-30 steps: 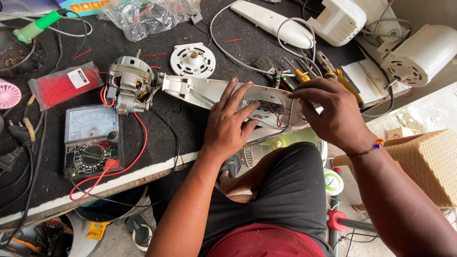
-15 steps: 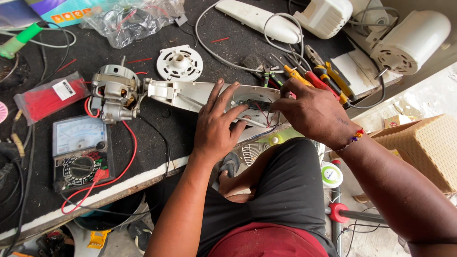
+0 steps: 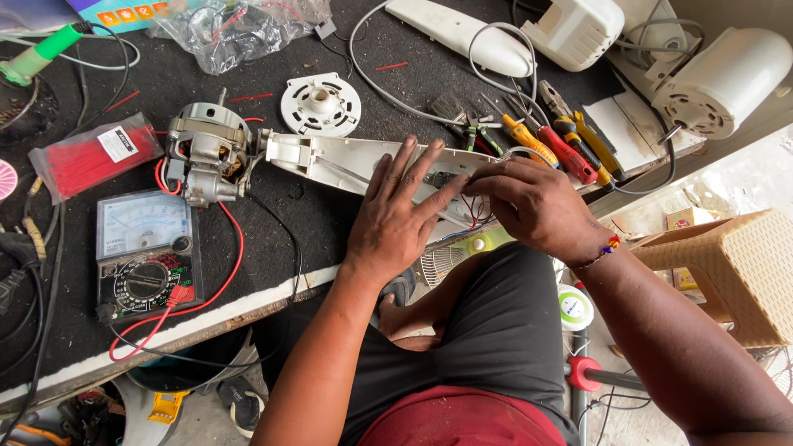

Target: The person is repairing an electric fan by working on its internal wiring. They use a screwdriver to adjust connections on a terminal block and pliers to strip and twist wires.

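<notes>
A long white plastic fan housing (image 3: pixel 330 158) lies across the dark workbench (image 3: pixel 273 223), with thin wires showing at its open right end. My left hand (image 3: pixel 401 215) rests flat on it, fingers spread. My right hand (image 3: pixel 533 206) pinches at the small wires (image 3: pixel 475 211) inside the housing's right end. A grey electric motor (image 3: pixel 206 157) with red leads sits at the housing's left end.
An analog multimeter (image 3: pixel 144 252) with a red lead lies at the left. Pliers and screwdrivers (image 3: pixel 562 140) lie behind my right hand. A round white plastic part (image 3: pixel 320 105), a red bag of ties (image 3: pixel 91 153), white fan parts (image 3: pixel 727 78) and a wicker stool (image 3: pixel 735 268) are around.
My right hand has drawn in closer to the housing's open end and now pinches the wires. My left hand stays flat on the housing.
</notes>
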